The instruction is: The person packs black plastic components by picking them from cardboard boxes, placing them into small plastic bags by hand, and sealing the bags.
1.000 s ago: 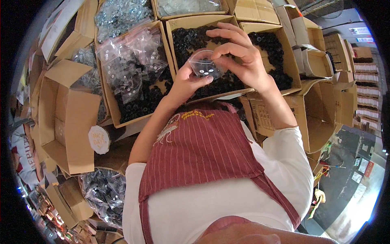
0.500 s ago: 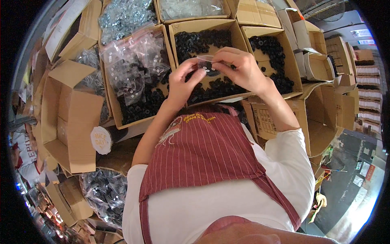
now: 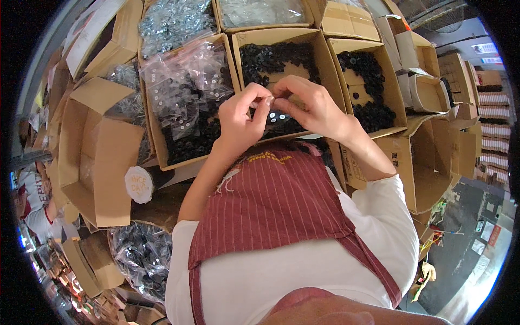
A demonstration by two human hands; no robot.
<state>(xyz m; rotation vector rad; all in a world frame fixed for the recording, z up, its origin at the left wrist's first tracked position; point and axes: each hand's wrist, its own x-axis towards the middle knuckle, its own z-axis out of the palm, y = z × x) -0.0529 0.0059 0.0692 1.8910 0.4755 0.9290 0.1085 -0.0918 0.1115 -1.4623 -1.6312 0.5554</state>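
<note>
Over the middle cardboard box [image 3: 337, 82], my left hand [image 3: 241, 114] and my right hand [image 3: 311, 105] meet with thumbs and fingertips pinched together. Between them they grip the top edge of a small clear plastic bag [image 3: 277, 117]. It hangs below the fingertips with dark contents and a few small white discs showing through. My fingers cover the bag's upper edge. Loose small black parts [image 3: 279, 56] lie in the box behind and beneath my hands. Left of my left hand, clear bags [image 3: 187, 89] holding similar black and white pieces are heaped in another box.
A box at the right holds more black parts [image 3: 374, 116]. Further back stand boxes of clear bluish pieces [image 3: 176, 24] and clear plastic [image 3: 262, 12]. An open carton [image 3: 111, 173] stands at the left, another [image 3: 433, 162] at the right. A large plastic bag [image 3: 142, 257] sits lower left.
My hands have drawn closer together and slightly down toward me, fingertips now meeting at the bag's top. The bag hangs lower. The whole view has shifted slightly.
</note>
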